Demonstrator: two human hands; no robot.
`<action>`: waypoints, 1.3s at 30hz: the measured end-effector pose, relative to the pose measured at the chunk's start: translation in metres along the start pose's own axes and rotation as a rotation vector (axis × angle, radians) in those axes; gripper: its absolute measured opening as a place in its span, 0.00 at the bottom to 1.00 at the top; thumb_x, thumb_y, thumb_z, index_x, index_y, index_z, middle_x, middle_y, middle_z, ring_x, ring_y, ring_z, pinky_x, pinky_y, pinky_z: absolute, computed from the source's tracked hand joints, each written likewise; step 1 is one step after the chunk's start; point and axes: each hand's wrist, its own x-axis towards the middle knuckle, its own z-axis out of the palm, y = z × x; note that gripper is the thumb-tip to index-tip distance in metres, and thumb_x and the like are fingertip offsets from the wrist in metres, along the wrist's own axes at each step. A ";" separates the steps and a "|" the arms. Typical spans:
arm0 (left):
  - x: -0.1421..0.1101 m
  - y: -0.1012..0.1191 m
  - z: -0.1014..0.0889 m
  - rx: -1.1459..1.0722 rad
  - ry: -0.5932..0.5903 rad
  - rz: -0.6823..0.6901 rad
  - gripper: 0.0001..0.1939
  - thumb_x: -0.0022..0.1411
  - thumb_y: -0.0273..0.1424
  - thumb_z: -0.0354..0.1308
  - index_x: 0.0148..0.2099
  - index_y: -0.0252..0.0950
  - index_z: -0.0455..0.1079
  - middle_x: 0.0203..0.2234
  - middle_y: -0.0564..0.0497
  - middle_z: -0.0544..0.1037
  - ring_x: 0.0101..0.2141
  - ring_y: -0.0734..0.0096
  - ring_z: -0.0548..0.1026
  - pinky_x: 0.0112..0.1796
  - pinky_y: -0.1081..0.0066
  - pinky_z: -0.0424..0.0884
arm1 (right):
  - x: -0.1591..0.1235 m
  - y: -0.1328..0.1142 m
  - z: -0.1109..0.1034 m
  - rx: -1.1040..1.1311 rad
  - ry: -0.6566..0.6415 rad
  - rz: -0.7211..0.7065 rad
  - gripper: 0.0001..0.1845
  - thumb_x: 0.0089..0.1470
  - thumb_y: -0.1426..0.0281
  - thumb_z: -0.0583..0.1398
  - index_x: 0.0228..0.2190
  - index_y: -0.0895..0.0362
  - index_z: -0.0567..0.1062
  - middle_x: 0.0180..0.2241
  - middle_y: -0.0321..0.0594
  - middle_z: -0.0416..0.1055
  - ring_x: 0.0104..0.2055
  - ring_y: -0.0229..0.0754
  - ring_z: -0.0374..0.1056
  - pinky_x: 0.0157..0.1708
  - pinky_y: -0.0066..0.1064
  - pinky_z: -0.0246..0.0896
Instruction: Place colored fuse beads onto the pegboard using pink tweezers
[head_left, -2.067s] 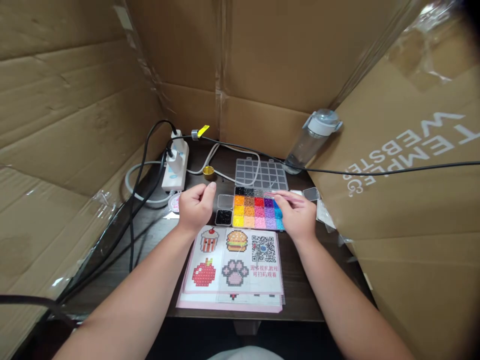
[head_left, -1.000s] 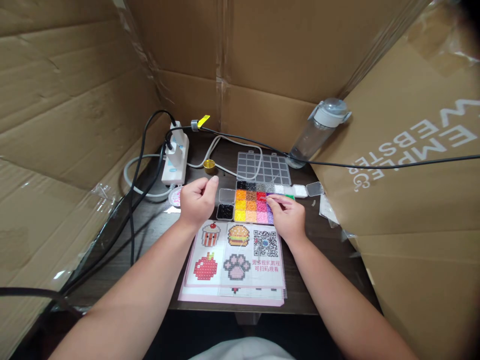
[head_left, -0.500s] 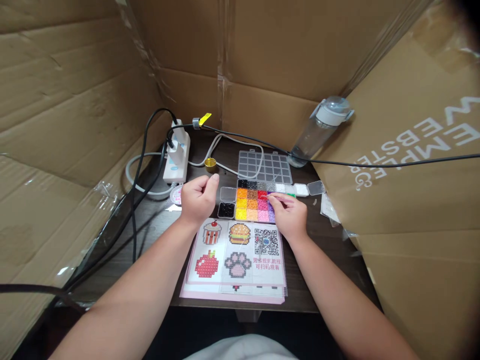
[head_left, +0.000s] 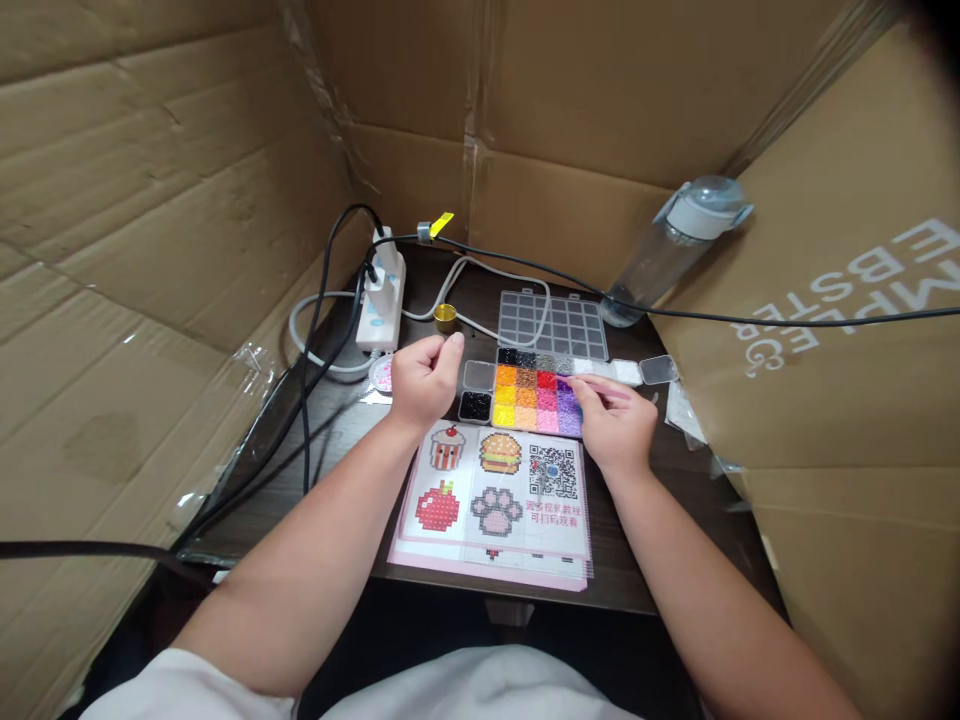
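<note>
My left hand (head_left: 424, 380) is curled in a loose fist with the thumb up, just left of a small box of black beads (head_left: 475, 406). What it holds, if anything, is hidden. My right hand (head_left: 619, 428) pinches a thin pink tool (head_left: 594, 386) whose tip points at the purple end of the tray of coloured beads (head_left: 534, 402); the hand covers the tray's right part. A pattern sheet (head_left: 495, 490) with a cupcake, burger, apple and paw lies in front of the tray.
The tray's clear lid (head_left: 553, 325) lies behind it, beside a water bottle (head_left: 675, 245). A power strip (head_left: 381, 300), a gold cap (head_left: 445, 317) and black cables (head_left: 300, 400) fill the left. Cardboard walls (head_left: 150, 200) enclose the small dark table (head_left: 352, 470).
My right hand moved left from the tray's blue end toward the red and purple cells. My left hand kept its pose. The view shifted a little, so things sit further right.
</note>
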 end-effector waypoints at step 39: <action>0.000 -0.003 0.004 -0.020 -0.001 0.016 0.27 0.62 0.36 0.55 0.17 0.36 0.46 0.13 0.58 0.48 0.18 0.79 0.48 0.20 0.69 0.47 | -0.096 -0.015 -0.043 0.010 -0.160 0.104 0.06 0.53 0.70 0.64 0.32 0.54 0.83 0.33 0.41 0.81 0.35 0.43 0.77 0.35 0.33 0.73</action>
